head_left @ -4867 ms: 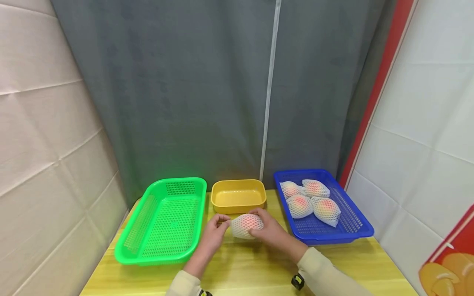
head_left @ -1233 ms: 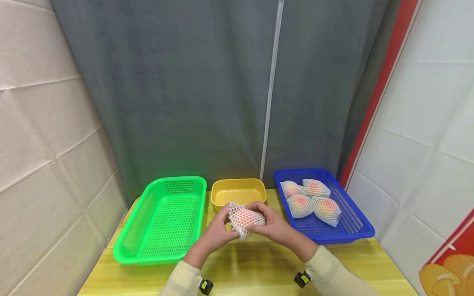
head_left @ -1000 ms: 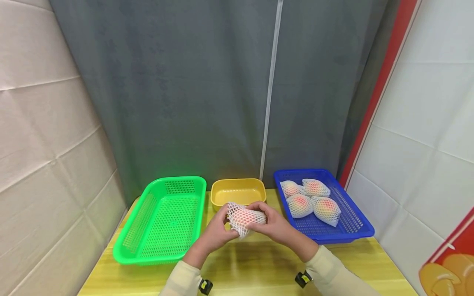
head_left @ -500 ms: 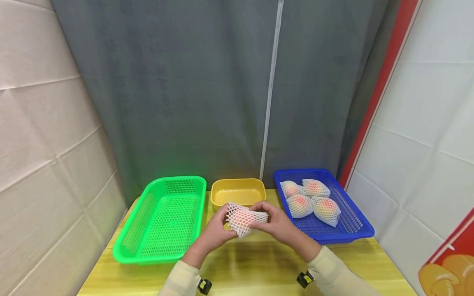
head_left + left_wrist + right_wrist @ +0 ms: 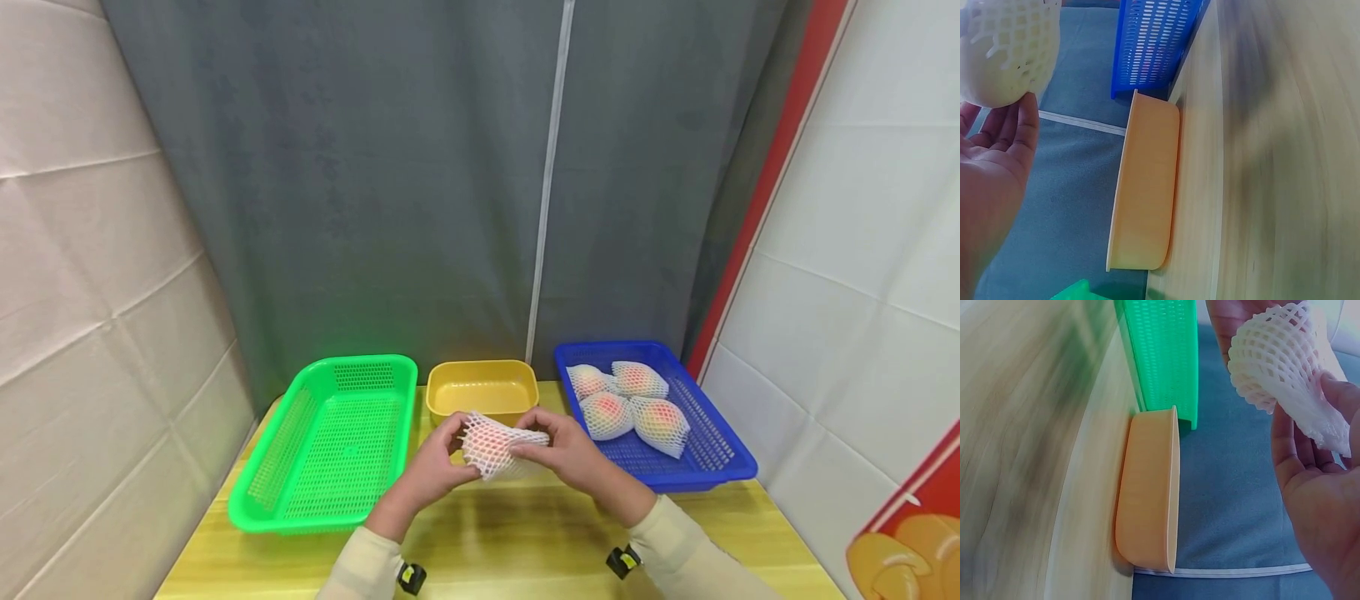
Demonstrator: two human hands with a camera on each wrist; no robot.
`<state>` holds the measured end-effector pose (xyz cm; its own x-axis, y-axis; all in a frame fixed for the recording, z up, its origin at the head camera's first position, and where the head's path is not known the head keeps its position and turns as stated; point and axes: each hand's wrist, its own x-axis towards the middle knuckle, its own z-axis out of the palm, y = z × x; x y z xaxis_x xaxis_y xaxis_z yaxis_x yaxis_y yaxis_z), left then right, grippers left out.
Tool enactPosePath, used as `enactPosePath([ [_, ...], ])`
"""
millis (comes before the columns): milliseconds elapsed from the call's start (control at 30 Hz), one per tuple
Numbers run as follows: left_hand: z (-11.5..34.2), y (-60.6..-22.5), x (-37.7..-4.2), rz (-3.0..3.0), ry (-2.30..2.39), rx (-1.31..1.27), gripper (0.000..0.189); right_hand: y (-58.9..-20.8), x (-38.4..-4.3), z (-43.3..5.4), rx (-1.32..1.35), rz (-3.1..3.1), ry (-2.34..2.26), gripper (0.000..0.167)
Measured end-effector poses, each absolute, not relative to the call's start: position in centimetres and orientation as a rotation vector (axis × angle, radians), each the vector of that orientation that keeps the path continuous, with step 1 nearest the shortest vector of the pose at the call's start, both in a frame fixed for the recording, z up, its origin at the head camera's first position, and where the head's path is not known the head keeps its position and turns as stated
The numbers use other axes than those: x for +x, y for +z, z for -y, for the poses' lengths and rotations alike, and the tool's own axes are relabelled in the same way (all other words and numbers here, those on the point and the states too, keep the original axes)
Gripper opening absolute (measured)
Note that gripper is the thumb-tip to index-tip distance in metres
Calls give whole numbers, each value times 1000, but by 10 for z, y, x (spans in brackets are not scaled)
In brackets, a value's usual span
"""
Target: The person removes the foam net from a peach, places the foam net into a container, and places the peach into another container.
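Observation:
Between my two hands, raised above the table in front of the yellow box, is a pink-and-yellow peach point(image 5: 489, 444) in a white foam net sleeve point(image 5: 1275, 356). My left hand point(image 5: 437, 468) grips its left side, thumb below and fingers behind. The thumb and fingers of my right hand point(image 5: 573, 458) pinch the gathered right end of the sleeve, which stretches beyond the fruit. In the left wrist view, the left fingertips touch the pale netted underside. Several similar netted peaches point(image 5: 662, 425) lie in the blue basket point(image 5: 716, 454) on the right.
A green basket point(image 5: 247, 500) stands on the left of the wooden table point(image 5: 510, 558), with nothing in it. The small yellow box point(image 5: 480, 367) sits at the back between the baskets. A grey curtain point(image 5: 375, 183) hangs behind, with pale walls on both sides.
Since the earliest frame, both hands have lifted the peach slightly and the left hand has taken a fuller grip. In the last second, my right hand has shifted right, drawing the sleeve's end outward.

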<state>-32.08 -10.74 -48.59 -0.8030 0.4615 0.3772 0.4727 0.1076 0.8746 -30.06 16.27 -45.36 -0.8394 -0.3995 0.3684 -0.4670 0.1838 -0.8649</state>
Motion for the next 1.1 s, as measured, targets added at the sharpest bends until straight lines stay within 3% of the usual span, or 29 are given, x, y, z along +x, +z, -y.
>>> enactPosePath([
  [533, 106, -485, -322, 2345, -1845, -978, 58, -455, -304, -168, 921, 2363, 1671, 12],
  [933, 110, -485, -322, 2376, -1873, -958, 59, -452, -304, -172, 1042, 2478, 1545, 26],
  [1100, 111, -485, -323, 2385, -1889, -954, 58, -449, -303, -173, 1031, 2555, 1469, 25],
])
